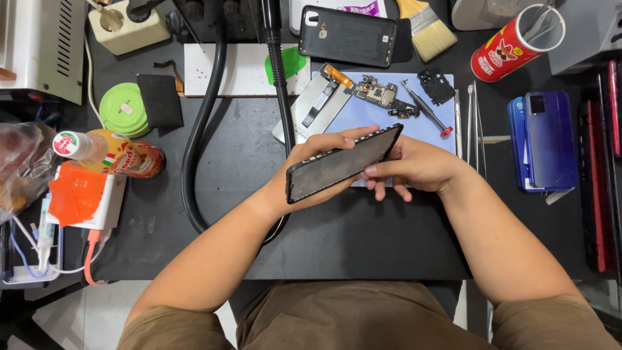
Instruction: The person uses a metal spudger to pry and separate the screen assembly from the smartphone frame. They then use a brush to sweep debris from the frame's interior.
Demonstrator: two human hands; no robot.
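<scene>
- two hands share one thing: i see a black rectangular phone frame [343,163], its dark inner side up, held tilted above the black work mat [363,240], low end toward the left.
- my left hand [304,178] cups the frame from beneath, fingers curled round its far long edge, so it is closed on the frame.
- my right hand [414,167] is at the frame's upper right end; its fingertips [370,171] press the near edge, the rest of the fingers loosely bent below.
- just behind the hands lies a pale blue rectangular pad [395,126], carrying a bare silver display panel with an orange flex cable [317,104], a small green-and-gold circuit board [379,94], a black plastic cover piece [436,86] and a slim screwdriver with a red cap [424,107].
- metal tweezers [472,120] lie along the pad's right edge.
- further back rest a black phone back cover [348,35] and a pale-bristled paintbrush [427,29]; a red cylindrical can holding tools [515,45] is at the right.
- a stack of blue phones [544,139] sits well to the right of the hands.
- a thick black hose [201,129] loops across the mat at the left, near a green round tin [122,110].
</scene>
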